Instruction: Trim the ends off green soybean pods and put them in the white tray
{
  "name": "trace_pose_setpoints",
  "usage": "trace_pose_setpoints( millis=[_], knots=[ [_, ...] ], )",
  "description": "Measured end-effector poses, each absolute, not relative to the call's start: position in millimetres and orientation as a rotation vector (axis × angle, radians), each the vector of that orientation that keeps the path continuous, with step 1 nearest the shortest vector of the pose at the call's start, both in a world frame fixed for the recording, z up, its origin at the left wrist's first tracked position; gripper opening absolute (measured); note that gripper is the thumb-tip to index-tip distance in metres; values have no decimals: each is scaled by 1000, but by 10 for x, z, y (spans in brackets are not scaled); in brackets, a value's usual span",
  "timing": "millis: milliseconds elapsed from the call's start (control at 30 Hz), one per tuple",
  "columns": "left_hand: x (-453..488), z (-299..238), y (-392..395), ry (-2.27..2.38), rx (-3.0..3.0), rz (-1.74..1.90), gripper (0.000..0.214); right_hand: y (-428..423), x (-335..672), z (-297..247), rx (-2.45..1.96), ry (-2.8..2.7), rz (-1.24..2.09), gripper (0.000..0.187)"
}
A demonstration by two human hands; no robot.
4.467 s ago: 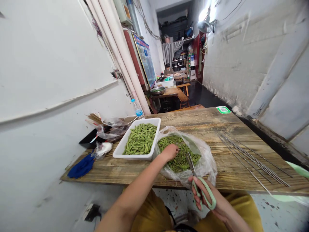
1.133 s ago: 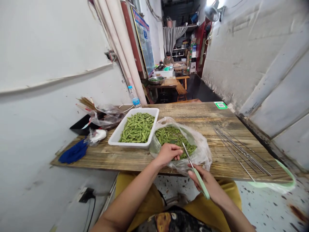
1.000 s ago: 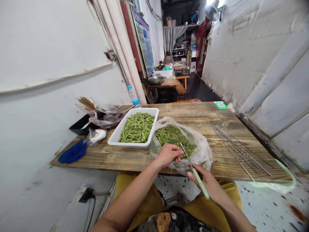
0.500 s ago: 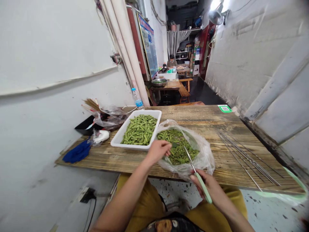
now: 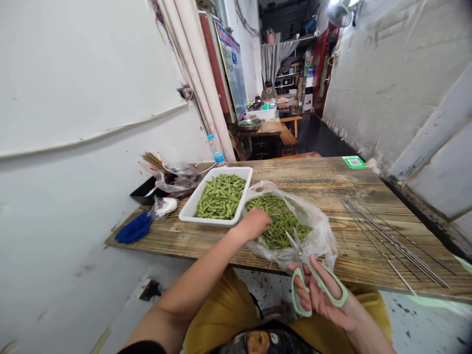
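Note:
My left hand [image 5: 257, 223] reaches into a clear plastic bag [image 5: 320, 236] of green edamame pods [image 5: 285, 227] at the table's near edge, fingers curled down among the pods; what they grip is hidden. My right hand [image 5: 323, 301] holds pale green scissors [image 5: 314, 281] just in front of the bag, blades parted and pointing toward the pods. A white tray [image 5: 195, 209] filled with more pods stands directly left of the bag.
Several thin metal skewers [image 5: 391, 241] lie on the wooden table [image 5: 332, 182] at the right. A blue cloth [image 5: 134, 230], a black tray with bagged sticks [image 5: 167, 177] and a water bottle [image 5: 218, 152] sit at the left. A person [image 5: 269, 91] sits at a far table.
My left hand drew back toward the scissors with a pod, moved left to the tray, then returned into the bag. The scissors closed and are now open again.

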State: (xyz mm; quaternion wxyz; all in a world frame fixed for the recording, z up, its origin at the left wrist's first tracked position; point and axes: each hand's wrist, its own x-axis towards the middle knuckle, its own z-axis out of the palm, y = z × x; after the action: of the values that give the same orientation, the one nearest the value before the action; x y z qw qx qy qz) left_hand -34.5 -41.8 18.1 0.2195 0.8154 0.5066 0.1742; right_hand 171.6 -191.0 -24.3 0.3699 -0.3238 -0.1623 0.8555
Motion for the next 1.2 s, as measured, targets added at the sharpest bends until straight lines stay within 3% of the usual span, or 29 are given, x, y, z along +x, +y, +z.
trace_pose_setpoints(
  millis=[133,367,567,867,1033,1200],
  knots=[
    [-222,-40,-361,1265,2494,34,14,-1963,1737,-245,-766,-359,2190,37],
    [-354,73,-405,1224,2170,371,13,-1966,1640,-246,-999,-675,1994,40],
    [-238,104,-637,1139,1869,377,24,-1857,1548,-395,-1272,-1156,1660,47],
    [-229,211,-689,1033,1830,353,26,-1823,1638,-178,-1338,-1565,1251,30],
    [-250,182,-676,1016,1774,424,22,-1809,1643,-228,-1397,-1499,1311,29],
    [-194,57,-676,1072,1304,674,25,-1842,1620,-345,-1362,-1232,1555,48]
  ],
)
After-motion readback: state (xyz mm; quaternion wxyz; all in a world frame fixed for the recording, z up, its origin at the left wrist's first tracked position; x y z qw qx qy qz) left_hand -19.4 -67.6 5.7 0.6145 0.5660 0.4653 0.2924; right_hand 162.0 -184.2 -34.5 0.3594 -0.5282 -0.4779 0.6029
